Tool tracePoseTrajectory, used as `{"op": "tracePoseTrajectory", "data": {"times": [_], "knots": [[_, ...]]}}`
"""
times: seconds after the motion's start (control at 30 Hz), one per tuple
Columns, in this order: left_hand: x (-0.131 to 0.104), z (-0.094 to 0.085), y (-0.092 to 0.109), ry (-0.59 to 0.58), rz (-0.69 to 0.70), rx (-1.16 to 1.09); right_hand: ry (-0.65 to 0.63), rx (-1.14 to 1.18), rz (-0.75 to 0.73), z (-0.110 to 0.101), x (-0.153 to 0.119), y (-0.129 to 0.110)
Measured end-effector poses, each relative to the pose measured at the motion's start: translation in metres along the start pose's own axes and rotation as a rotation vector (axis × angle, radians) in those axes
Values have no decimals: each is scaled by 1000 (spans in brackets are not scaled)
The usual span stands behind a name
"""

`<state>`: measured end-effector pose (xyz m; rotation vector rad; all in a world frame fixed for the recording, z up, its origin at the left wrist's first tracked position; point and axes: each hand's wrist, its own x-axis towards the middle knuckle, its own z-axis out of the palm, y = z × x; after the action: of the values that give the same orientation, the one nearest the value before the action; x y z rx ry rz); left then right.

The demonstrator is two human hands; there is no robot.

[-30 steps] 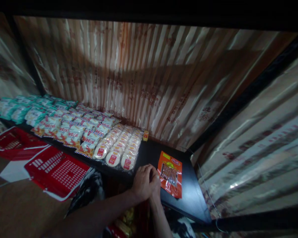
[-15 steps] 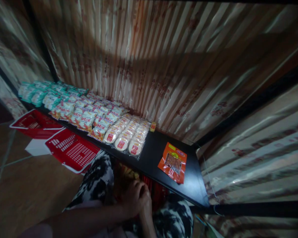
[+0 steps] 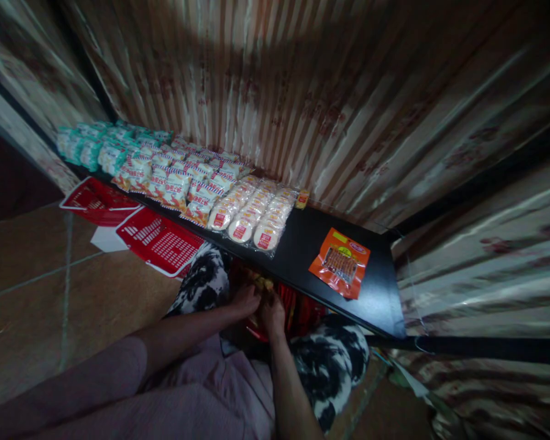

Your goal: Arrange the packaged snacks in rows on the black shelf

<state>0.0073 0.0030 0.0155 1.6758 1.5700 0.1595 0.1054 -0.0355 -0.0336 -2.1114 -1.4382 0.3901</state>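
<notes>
Low between my knees, just below the shelf's front edge, my left hand and my right hand are close together. Their fingers look curled at several small yellow packets, which lie in a red basket. Shadow hides the fingertips, so what each hand grips is unclear. Above them, the black shelf carries an orange pouch of sausage-like sticks and clear-wrapped round white crackers in rows. One small yellow packet stands at the shelf's back, right of the crackers.
White-and-orange snack bags and teal snack bags fill the shelf's left part. Two red baskets sit on the left near a white box. A pleated curtain hangs behind, with a black frame bar at right.
My hands were overlapping near my lap; now they are side by side, reaching farther into the basket. The camera view has shifted, so the shelf appears higher and farther right.
</notes>
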Motion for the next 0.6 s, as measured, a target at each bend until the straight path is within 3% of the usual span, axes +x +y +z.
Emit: {"op": "tracePoseTrajectory", "data": {"times": [0.2, 0.37, 0.6], "knots": [[11, 9, -21, -59, -129, 7, 101, -22, 163, -4, 9, 16], [9, 14, -30, -54, -119, -24, 193, -40, 151, -4, 5, 9], [17, 19, -20, -36, -2, -116, -41, -7, 119, 5, 0, 2]]}}
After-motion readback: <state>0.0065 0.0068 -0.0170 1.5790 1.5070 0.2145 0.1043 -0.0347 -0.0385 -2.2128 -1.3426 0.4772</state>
